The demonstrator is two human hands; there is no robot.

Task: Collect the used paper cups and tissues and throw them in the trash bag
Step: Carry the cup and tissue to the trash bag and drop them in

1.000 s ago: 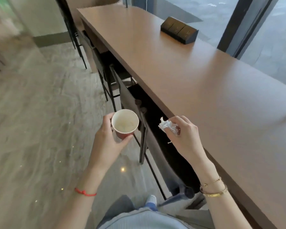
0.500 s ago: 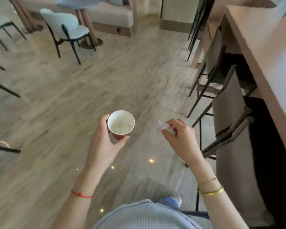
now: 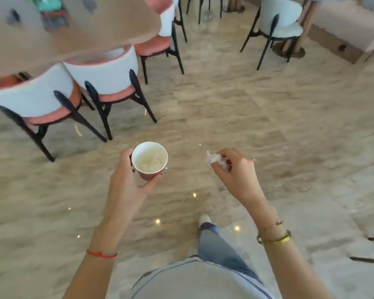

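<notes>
My left hand (image 3: 125, 186) grips a red paper cup (image 3: 149, 162) with a white inside, held upright over the floor at the centre of the view. Something pale lies at its bottom. My right hand (image 3: 235, 175) pinches a crumpled white tissue (image 3: 214, 159) between the fingertips, a little to the right of the cup. The two hands are apart, at about the same height. No trash bag is in view.
A round wooden table (image 3: 73, 29) with white-backed, pink-seated chairs (image 3: 104, 76) stands at the upper left. Another pale chair (image 3: 279, 24) and a bench (image 3: 343, 33) are at the upper right. Glossy beige floor (image 3: 246, 115) spreads ahead; my leg and shoe (image 3: 204, 219) step forward.
The view has swung left, away from the long counter and its stools, onto the open floor with the round table and chairs. Both hands keep the same hold on the cup and the tissue.
</notes>
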